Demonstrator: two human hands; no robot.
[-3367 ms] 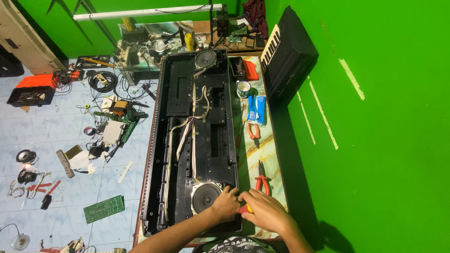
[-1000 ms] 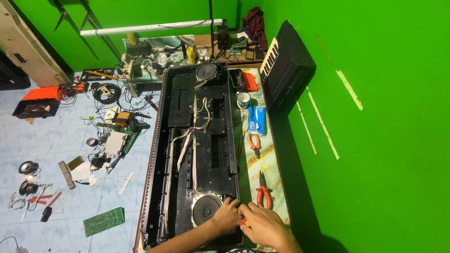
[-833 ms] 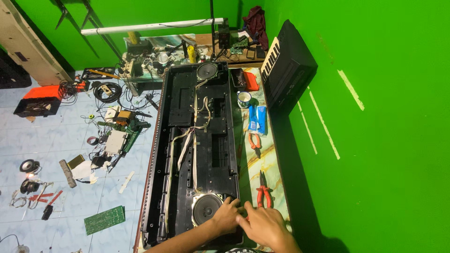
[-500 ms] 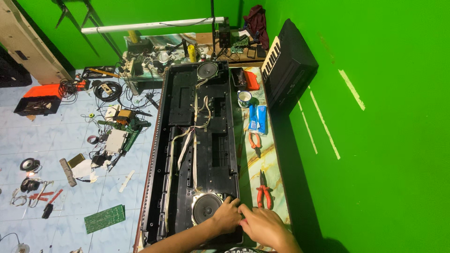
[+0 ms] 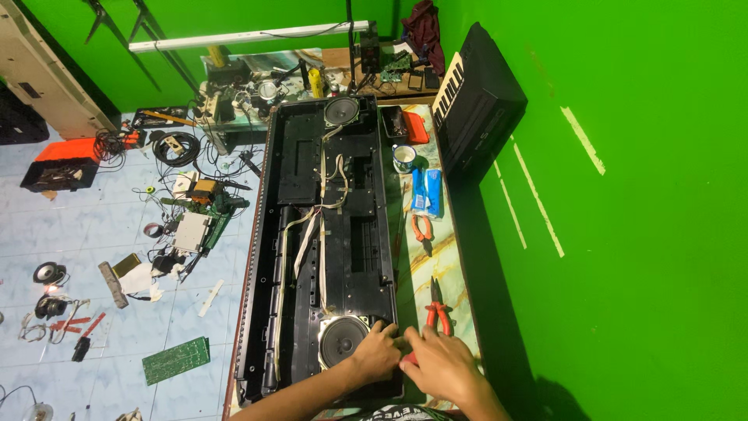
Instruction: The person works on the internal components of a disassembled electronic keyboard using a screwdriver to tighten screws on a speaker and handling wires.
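Head view | my left hand (image 5: 377,352) rests, fingers curled, on the black keyboard casing (image 5: 327,234) at its near right corner, beside the round speaker (image 5: 341,341) | my right hand (image 5: 440,366) touches it, grip unclear (something red peeks out underneath) | red pliers (image 5: 436,310) lie just right on the marbled table (image 5: 448,249), mug (image 5: 403,158) farther off.

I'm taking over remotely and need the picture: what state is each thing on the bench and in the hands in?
Keyboard case: opened, lying flat, insides exposed.
Near speaker: seated in the case.
Far speaker: seated in the case.
Left hand: resting on the case beside the near speaker.
Right hand: closed over a small red-tipped thing, kind unclear.
Red pliers: lying on the bench, unheld.
Mug: upright.
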